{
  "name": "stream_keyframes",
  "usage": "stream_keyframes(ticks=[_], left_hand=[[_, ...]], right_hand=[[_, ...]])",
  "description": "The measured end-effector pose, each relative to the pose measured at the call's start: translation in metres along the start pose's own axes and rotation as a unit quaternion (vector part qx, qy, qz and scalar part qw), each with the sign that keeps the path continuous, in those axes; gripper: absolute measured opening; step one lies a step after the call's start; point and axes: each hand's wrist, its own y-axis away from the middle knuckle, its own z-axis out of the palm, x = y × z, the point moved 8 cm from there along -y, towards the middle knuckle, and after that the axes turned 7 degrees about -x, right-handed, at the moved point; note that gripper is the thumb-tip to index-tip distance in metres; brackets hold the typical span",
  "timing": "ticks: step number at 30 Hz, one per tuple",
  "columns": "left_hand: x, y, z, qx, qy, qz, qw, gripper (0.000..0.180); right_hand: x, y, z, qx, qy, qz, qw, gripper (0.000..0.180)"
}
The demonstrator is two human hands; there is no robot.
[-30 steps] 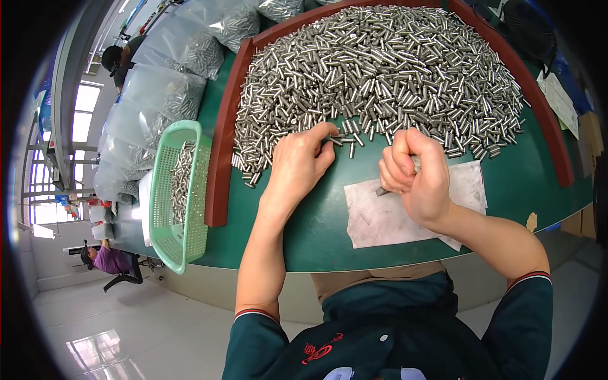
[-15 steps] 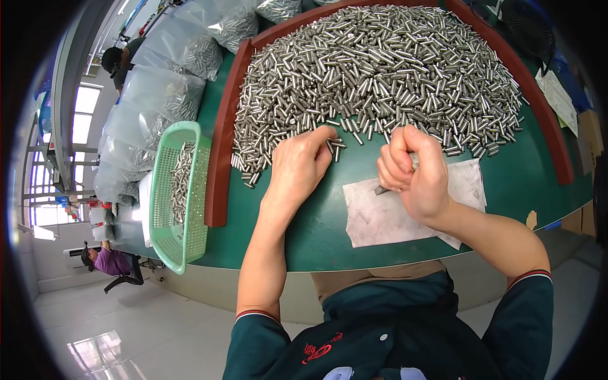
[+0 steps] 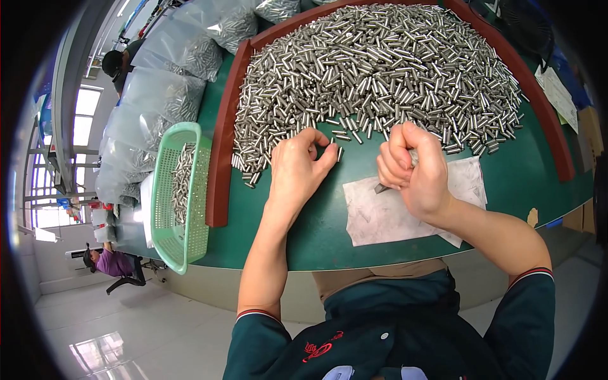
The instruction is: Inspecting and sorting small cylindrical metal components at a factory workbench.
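A green bench [image 3: 316, 237] fills the middle of the frame, carrying a gleaming pile [image 3: 380, 69] of metal pins across the top. Bags [image 3: 149, 92] of similar pins line the upper left. Red-brown rails [image 3: 221, 145] flank the pile, apparently to stop it spreading. A pale green basket [image 3: 197, 231], partly filled with pins, stands at left outside the rail, seemingly for easy reach. A smudged cloth [image 3: 383, 221] lies lower right of centre, perhaps guarding the surface.

At the pile's near edge, the left hand [image 3: 296, 164] curves thumb and forefinger around a gap; whether they pinch anything cannot be told. The right hand [image 3: 417, 174] curls into a fist above the cloth, its fingers closed on a dark piece [image 3: 380, 188] poking out below.

Half a second earlier, several pins cluster by the left thumb; now a lone pin [image 3: 341, 154] stands beside it, and the thumb reaches farther out.
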Motion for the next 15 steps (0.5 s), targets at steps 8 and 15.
stream_keyframes(ticks=[8, 15], left_hand=[[0.002, 0.002, 0.003, -0.021, 0.052, 0.039, 0.998, 0.01], [-0.01, -0.001, 0.011, -0.066, 0.137, 0.017, 0.988, 0.009]], right_hand=[[0.001, -0.001, 0.001, -0.008, -0.001, 0.005, 1.0, 0.03], [-0.001, 0.001, 0.0, -0.003, 0.003, 0.004, 1.0, 0.029]])
